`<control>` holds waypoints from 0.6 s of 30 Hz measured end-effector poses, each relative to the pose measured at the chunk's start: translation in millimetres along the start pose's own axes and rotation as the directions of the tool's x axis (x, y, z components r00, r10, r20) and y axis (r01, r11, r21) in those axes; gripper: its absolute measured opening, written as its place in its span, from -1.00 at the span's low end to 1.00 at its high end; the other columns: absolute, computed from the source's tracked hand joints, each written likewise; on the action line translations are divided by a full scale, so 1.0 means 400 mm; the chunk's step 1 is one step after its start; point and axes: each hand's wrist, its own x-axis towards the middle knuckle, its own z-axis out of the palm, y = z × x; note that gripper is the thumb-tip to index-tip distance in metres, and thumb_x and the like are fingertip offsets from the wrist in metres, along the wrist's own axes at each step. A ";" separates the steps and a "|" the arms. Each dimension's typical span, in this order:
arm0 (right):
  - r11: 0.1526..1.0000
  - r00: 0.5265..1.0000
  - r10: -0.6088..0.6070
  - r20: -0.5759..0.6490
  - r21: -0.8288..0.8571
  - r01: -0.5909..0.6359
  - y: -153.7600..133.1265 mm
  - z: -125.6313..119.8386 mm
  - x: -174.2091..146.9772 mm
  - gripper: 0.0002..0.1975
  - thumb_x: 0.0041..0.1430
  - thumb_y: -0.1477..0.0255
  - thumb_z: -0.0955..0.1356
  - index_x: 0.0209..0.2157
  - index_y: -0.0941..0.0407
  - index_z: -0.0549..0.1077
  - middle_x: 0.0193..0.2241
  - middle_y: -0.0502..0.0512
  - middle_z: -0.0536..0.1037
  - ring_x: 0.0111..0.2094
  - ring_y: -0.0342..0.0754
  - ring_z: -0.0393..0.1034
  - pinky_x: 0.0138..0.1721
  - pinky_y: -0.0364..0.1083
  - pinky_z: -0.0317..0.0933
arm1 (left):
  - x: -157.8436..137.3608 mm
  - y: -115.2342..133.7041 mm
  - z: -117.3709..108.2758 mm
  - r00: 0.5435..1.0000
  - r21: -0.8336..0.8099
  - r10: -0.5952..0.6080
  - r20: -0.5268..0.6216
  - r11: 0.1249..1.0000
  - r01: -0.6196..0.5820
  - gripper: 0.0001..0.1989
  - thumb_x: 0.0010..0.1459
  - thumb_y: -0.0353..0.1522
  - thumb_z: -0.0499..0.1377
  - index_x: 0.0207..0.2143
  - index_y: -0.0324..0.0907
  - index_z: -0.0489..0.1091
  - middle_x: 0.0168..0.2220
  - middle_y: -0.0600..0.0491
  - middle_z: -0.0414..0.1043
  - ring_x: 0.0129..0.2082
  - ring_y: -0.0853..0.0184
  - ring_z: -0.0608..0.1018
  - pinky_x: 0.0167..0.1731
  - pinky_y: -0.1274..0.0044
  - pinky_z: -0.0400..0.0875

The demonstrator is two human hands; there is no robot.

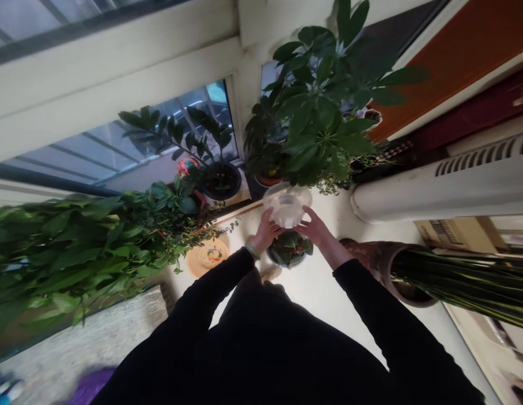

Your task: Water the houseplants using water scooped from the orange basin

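A translucent plastic bowl (pixel 288 203) is held out in front of me between both hands. My left hand (pixel 265 232) grips its left side, and a pale bangle circles that wrist. On the opposite side, my right hand (pixel 311 226) has its fingers closed on the rim and underside. Whether anything is inside the bowl is hard to make out. Just below it, on the pale floor, stands a potted plant (pixel 289 247) with dark leaves, partly covered by the bowl and my hands.
A peach-coloured basin (pixel 208 256) lies on the floor to the left, beside trailing greenery (pixel 97 242). A tall leafy plant (pixel 320 112) rises ahead near the window. At right are a white cylindrical appliance (pixel 413 188) and a brown pot (pixel 386 267) holding long striped leaves.
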 end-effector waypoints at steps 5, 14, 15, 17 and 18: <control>0.999 0.997 0.050 -0.053 -0.018 -0.051 -0.064 0.028 0.046 -0.44 0.21 0.15 0.57 0.20 -0.12 0.47 -0.16 0.12 0.57 -0.25 0.04 0.60 -0.34 -0.07 0.63 | 0.051 0.036 0.041 0.996 0.000 -0.074 -0.051 0.997 0.074 -0.29 0.37 0.04 0.39 0.46 0.09 0.41 0.03 -0.08 0.45 -0.16 0.23 0.63 -0.01 0.36 0.76; 0.983 0.983 0.087 -0.160 -0.146 -0.111 -0.193 0.075 0.099 -0.72 0.49 0.15 0.40 0.11 -0.05 0.49 -0.21 0.18 0.60 -0.28 0.05 0.59 -0.34 -0.07 0.61 | 0.109 0.098 0.111 0.987 -0.090 -0.161 0.007 0.983 0.160 -0.33 0.37 0.06 0.40 0.43 0.17 0.40 0.23 -0.14 0.45 0.01 0.18 0.65 0.05 0.31 0.76; 0.981 0.982 0.081 -0.171 -0.162 -0.109 -0.203 0.076 0.105 -0.70 0.48 0.14 0.42 0.11 -0.05 0.48 -0.21 0.18 0.61 -0.27 0.06 0.59 -0.32 -0.05 0.62 | 0.114 0.103 0.120 0.984 -0.100 -0.178 0.008 0.979 0.177 -0.32 0.37 0.06 0.38 0.44 0.16 0.38 0.23 -0.15 0.46 0.02 0.17 0.65 0.05 0.30 0.75; 0.975 0.979 0.073 -0.192 -0.191 -0.110 -0.222 0.076 0.116 -0.66 0.43 0.10 0.47 0.09 -0.04 0.49 -0.20 0.18 0.63 -0.25 0.07 0.59 -0.25 0.00 0.66 | 0.122 0.110 0.137 0.978 -0.116 -0.207 0.016 0.971 0.208 -0.30 0.39 0.07 0.35 0.47 0.13 0.35 0.22 -0.15 0.45 0.06 0.14 0.65 0.09 0.30 0.74; 0.973 0.977 0.071 -0.201 -0.202 -0.112 -0.230 0.075 0.120 -0.66 0.42 0.09 0.48 0.06 -0.03 0.49 -0.21 0.18 0.63 -0.25 0.08 0.59 -0.21 0.02 0.67 | 0.125 0.113 0.144 0.976 -0.123 -0.217 0.024 0.968 0.218 -0.28 0.39 0.07 0.34 0.48 0.12 0.33 0.22 -0.16 0.45 0.09 0.12 0.65 0.11 0.29 0.73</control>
